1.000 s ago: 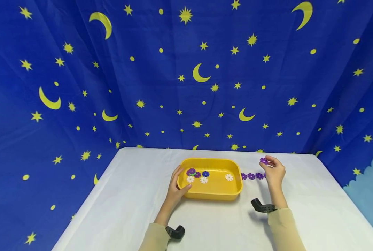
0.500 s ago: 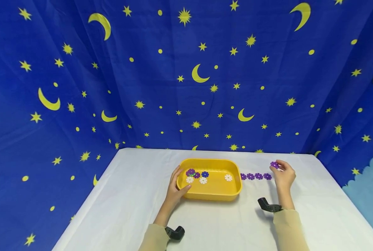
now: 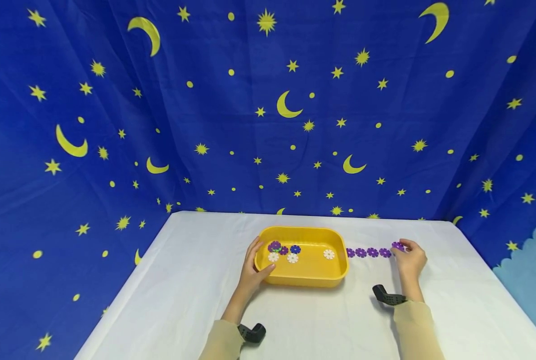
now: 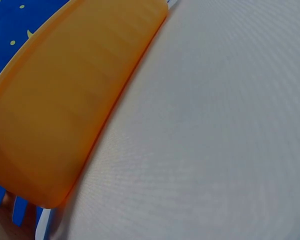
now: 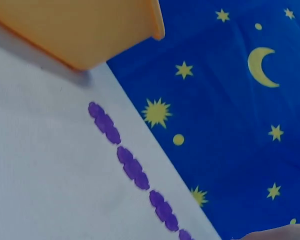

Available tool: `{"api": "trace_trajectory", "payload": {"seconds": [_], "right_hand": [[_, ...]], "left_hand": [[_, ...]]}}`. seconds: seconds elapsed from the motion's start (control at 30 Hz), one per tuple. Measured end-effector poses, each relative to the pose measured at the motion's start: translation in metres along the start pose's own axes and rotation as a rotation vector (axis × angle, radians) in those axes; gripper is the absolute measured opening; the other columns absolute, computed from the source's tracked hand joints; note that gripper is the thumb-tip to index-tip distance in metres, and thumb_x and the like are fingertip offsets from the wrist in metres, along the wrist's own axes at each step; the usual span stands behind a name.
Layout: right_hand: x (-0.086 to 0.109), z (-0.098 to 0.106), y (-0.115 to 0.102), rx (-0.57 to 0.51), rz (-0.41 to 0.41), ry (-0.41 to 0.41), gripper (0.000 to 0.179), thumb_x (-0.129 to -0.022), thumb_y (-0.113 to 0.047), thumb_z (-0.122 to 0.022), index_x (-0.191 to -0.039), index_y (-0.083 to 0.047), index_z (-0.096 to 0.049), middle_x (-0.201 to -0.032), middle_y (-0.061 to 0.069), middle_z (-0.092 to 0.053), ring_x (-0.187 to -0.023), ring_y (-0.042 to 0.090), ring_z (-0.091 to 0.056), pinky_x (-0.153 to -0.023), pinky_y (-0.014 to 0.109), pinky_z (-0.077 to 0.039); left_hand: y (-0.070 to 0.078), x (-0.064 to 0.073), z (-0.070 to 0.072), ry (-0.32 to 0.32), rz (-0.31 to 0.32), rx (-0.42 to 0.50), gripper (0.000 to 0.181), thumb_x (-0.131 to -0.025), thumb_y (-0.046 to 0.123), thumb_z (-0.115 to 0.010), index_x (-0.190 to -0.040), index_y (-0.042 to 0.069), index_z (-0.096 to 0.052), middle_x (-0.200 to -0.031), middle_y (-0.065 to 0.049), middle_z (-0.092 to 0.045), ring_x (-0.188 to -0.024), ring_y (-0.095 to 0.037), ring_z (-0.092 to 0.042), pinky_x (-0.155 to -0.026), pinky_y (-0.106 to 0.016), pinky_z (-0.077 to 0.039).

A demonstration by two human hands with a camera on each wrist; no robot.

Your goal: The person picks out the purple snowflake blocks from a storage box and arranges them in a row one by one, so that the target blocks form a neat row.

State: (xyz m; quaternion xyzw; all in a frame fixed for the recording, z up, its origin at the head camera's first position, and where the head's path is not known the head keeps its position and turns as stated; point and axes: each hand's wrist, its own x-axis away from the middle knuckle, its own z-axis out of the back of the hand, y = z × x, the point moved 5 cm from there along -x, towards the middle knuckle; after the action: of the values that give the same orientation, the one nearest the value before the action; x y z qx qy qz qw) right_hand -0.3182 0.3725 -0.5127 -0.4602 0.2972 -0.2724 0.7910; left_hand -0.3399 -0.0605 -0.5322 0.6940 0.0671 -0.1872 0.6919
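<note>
Purple pieces [image 5: 133,168] in a diagonal row near a yellow tub [image 5: 85,30]

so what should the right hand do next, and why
Probably ease the held purple piece into line and set it down: the right hand pinches it beside the right end of the row of purple flower pieces, and in the head view it looks slightly out of line.

A purple flower [image 3: 397,245] is being pinched by the right hand [image 3: 410,260]. Left of that hand, four purple flowers [image 3: 372,252] are being seen flat in a row. A yellow tub [image 3: 304,281] is being gripped upright by the left hand [image 3: 251,272], with white, purple and blue flowers [image 3: 292,258] being held inside.
</note>
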Motion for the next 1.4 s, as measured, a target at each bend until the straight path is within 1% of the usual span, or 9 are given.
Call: {"api": "trace_trajectory", "payload": {"seconds": [0.27,0.6,0.7,0.8,0.87,0.97,1.1,1.2,1.4], "right_hand": [[0.001,-0.001,0.013,0.033,0.002,-0.004,0.038,-0.075,0.004,-0.066,-0.113,0.011,-0.061,-0.114,0.035,-0.060,-0.102,0.043,-0.059,-0.090,0.041,-0.046],[0.002,-0.001,0.021,0.021,-0.026,-0.020,0.039,-0.078,0.003,-0.065,-0.116,0.012,-0.059,-0.117,0.035,-0.059,-0.107,0.043,-0.059,-0.097,0.048,-0.047],[0.001,0.000,0.022,0.015,-0.032,0.012,0.036,-0.080,0.000,-0.065,-0.115,0.010,-0.062,-0.116,0.032,-0.062,-0.086,0.016,-0.064,-0.083,0.025,-0.051],[0.000,0.002,0.021,-0.020,-0.028,0.050,0.032,-0.083,-0.003,-0.063,-0.113,0.009,-0.063,-0.114,0.031,-0.063,-0.066,-0.016,-0.046,-0.067,0.003,-0.037],[0.000,0.004,0.020,-0.050,-0.021,0.067,0.031,-0.084,-0.004,-0.061,-0.112,0.010,-0.064,-0.110,0.031,-0.065,-0.059,-0.025,-0.036,-0.062,-0.003,-0.031],[-0.001,0.006,0.019,-0.084,-0.017,0.084,0.030,-0.085,-0.004,-0.060,-0.111,0.010,-0.064,-0.087,0.010,-0.072,-0.057,-0.026,-0.036,-0.061,-0.004,-0.032],[-0.001,0.007,0.016,-0.111,-0.049,0.079,0.030,-0.087,-0.007,-0.059,-0.113,0.008,-0.064,-0.065,-0.032,-0.046,-0.060,-0.021,-0.039,-0.062,0.000,-0.033],[-0.001,0.008,0.010,-0.140,-0.072,0.066,0.031,-0.089,-0.011,-0.058,-0.114,0.007,-0.064,-0.061,-0.039,-0.038,-0.063,-0.019,-0.040,-0.064,0.002,-0.034],[0.000,0.005,-0.014,-0.274,-0.048,0.062,0.030,-0.088,-0.010,-0.060,-0.111,0.009,-0.065,-0.062,-0.037,-0.052,-0.063,-0.020,-0.046,-0.062,-0.001,-0.038]], "left_hand": [[0.000,-0.001,0.000,0.003,0.009,0.006,0.070,-0.079,0.004,-0.072,-0.141,-0.001,-0.040,-0.159,-0.010,-0.019,-0.148,-0.035,-0.014,-0.121,-0.045,-0.016],[0.022,0.005,-0.001,-0.010,0.025,0.014,0.070,-0.077,-0.001,-0.070,-0.139,-0.008,-0.038,-0.158,-0.020,-0.017,-0.146,-0.043,-0.013,-0.119,-0.053,-0.016],[0.010,0.003,-0.001,-0.004,0.015,0.011,0.071,-0.077,0.002,-0.072,-0.139,-0.005,-0.039,-0.158,-0.017,-0.018,-0.146,-0.041,-0.014,-0.119,-0.052,-0.017],[-0.001,0.001,0.000,0.001,0.011,0.011,0.071,-0.077,0.004,-0.073,-0.141,-0.001,-0.040,-0.159,-0.012,-0.018,-0.147,-0.038,-0.014,-0.120,-0.048,-0.018],[-0.004,0.000,0.000,-0.001,0.006,0.006,0.072,-0.077,0.005,-0.073,-0.141,0.001,-0.040,-0.159,-0.011,-0.018,-0.147,-0.037,-0.015,-0.120,-0.048,-0.018],[-0.003,-0.001,0.000,0.002,0.011,0.004,0.072,-0.077,0.005,-0.072,-0.141,0.001,-0.040,-0.159,-0.012,-0.018,-0.147,-0.037,-0.014,-0.120,-0.048,-0.018],[0.007,0.000,-0.001,-0.004,0.025,0.006,0.072,-0.077,0.001,-0.071,-0.140,-0.005,-0.038,-0.158,-0.017,-0.017,-0.146,-0.040,-0.014,-0.120,-0.050,-0.017],[0.019,0.002,-0.002,-0.015,0.034,0.003,0.072,-0.077,0.002,-0.071,-0.140,-0.008,-0.037,-0.158,-0.020,-0.016,-0.146,-0.042,-0.014,-0.119,-0.051,-0.017],[0.029,0.004,-0.002,-0.020,0.050,-0.005,0.072,-0.078,0.004,-0.071,-0.140,-0.008,-0.036,-0.158,-0.019,-0.017,-0.146,-0.040,-0.014,-0.119,-0.052,-0.018]]}}
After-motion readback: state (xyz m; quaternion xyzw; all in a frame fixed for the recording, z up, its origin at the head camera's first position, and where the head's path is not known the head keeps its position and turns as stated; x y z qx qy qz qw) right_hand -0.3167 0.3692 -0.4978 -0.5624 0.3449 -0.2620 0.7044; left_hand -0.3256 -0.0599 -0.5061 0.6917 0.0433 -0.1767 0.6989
